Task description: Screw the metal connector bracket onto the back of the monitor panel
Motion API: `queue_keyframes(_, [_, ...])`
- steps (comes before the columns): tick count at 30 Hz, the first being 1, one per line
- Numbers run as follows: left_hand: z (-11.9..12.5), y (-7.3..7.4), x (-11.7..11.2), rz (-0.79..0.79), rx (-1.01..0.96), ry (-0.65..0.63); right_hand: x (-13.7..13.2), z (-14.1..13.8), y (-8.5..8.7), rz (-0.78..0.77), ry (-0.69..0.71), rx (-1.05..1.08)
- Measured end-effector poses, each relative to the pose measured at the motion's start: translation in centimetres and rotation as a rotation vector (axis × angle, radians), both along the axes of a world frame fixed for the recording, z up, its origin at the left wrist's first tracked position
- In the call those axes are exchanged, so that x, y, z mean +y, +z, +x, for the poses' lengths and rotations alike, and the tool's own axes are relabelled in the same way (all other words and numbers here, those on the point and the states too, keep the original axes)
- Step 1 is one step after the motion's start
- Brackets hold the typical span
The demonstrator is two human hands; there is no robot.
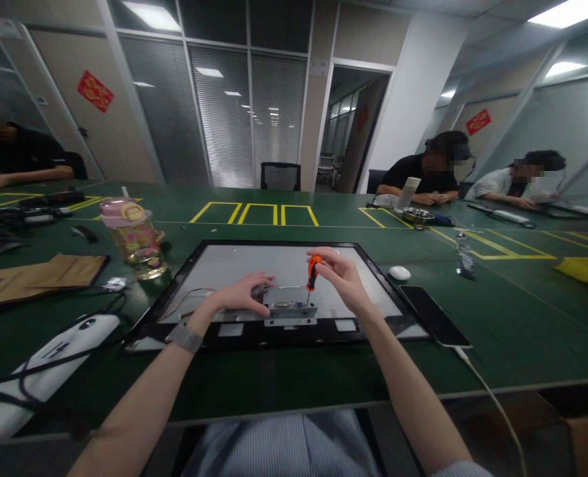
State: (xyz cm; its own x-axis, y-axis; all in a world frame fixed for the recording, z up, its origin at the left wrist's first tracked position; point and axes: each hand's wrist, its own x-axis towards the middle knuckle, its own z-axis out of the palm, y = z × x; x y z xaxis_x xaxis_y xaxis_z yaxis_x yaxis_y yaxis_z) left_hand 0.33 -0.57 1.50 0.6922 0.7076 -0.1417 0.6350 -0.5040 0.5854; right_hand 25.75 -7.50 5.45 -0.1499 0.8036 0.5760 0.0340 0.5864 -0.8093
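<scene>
My right hand (342, 275) grips an orange and black screwdriver (314, 271) by its handle. The screwdriver stands nearly upright, its tip down at the right part of a small metal bracket (291, 320) with connectors on it. Fingers spread, my left hand (242, 291) rests at the bracket's left end, its thumb against or close to the edge. Beneath both hands lies a large flat panel (279, 262) with a black frame, like the back of a monitor. Thin wires (187, 301) run across the panel's left side.
A pink-lidded bottle (135, 238) and brown paper packaging (65, 271) stand left of the panel. A white power strip (50, 371) with a black cable lies front left. To the right are a white mouse (400, 273) and a cabled phone (436, 315). Several people sit across the table.
</scene>
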Motion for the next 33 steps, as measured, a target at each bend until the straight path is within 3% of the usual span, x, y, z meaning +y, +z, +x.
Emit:
queue_keyframes(9, [-0.12,-0.32,0.22,0.002,-0.003,-0.009,0.21,-0.15,-0.5,0.005,-0.008,0.08])
queue_keyframes(15, [-0.17,-0.53,0.42,0.005,-0.007,-0.008,0.39,0.01,-0.77,-0.027,0.12,0.081])
queue_keyframes(23, [-0.06,-0.22,0.13,0.014,0.009,-0.006,-0.02,-0.08,0.13,0.035,0.035,-0.058])
queue_keyframes(29, [-0.27,-0.77,0.58,0.011,-0.01,-0.021,-0.09,-0.27,-0.19,0.136,-0.029,0.0])
queue_keyframes(33, [-0.4,-0.96,0.74,-0.007,-0.013,-0.014,0.04,-0.21,-0.46,0.07,0.01,0.022])
